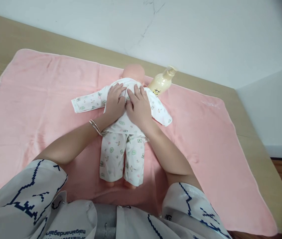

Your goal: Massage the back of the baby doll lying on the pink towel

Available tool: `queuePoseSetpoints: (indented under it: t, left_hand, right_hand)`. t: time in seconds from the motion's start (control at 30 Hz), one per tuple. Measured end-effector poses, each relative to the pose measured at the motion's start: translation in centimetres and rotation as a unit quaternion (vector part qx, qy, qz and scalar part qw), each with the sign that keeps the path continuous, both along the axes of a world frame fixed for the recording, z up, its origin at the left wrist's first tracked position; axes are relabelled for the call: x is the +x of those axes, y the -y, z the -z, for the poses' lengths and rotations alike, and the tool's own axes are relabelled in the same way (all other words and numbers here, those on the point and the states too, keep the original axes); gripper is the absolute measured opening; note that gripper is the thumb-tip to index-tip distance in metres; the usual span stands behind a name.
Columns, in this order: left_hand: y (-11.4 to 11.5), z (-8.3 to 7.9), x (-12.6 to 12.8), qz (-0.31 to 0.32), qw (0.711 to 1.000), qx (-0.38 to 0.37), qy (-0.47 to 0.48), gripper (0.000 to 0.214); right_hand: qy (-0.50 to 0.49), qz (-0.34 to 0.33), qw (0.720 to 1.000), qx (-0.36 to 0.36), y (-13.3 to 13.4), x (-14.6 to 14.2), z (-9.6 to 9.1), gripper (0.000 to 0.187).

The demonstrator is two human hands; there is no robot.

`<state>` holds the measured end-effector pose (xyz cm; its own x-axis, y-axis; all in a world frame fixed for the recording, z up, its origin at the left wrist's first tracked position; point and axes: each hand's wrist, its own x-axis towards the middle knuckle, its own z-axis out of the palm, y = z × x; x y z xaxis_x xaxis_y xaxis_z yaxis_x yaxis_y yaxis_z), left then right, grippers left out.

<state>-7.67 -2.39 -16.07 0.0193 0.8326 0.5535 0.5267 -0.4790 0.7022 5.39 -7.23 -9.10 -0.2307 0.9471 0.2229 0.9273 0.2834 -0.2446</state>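
Two open palms (left hand [114, 101], right hand [139, 109]) flat on baby doll [121, 154].
Shifting it may topple the adjacent pump bottle [161, 83].

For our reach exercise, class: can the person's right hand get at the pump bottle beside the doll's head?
Probably yes. The right hand rests on the doll, close to the bottle; only the doll's sleeve lies between, and nothing covers the bottle.
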Motion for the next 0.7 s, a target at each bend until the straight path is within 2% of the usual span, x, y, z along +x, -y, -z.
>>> queuePoseSetpoints:
  t: [0.1,0.17,0.27,0.37,0.53,0.7]
  left_hand:
    - [0.3,-0.2,0.0,-0.001,1.000,0.007,-0.006,0.039]
    - [0.7,-0.4,0.0,0.006,1.000,0.018,-0.011,0.042]
    - [1.1,-0.6,0.0,0.010,0.999,0.024,-0.021,0.044]
    - [1.1,-0.7,0.1,-0.005,1.000,-0.003,-0.021,0.045]
    - [0.8,-0.7,0.5,0.009,0.998,-0.048,-0.041,0.057]
    - [0.6,-0.4,0.6,0.010,0.997,-0.045,-0.064,0.057]
  right_hand:
    - [-0.047,-0.009,0.999,-0.009,-1.7,1.4,0.4,0.057]
    - [-0.063,0.012,0.998,0.007,-2.1,1.9,0.6,0.059]
    - [-0.062,0.063,0.995,0.045,-1.5,1.7,0.7,0.061]
    - [-0.059,0.083,0.993,0.058,-0.9,1.2,0.7,0.061]
    - [-0.049,0.042,0.998,0.012,-1.9,1.9,0.7,0.060]
    - [-0.015,-0.003,1.000,-0.025,-2.8,3.0,0.6,0.061]
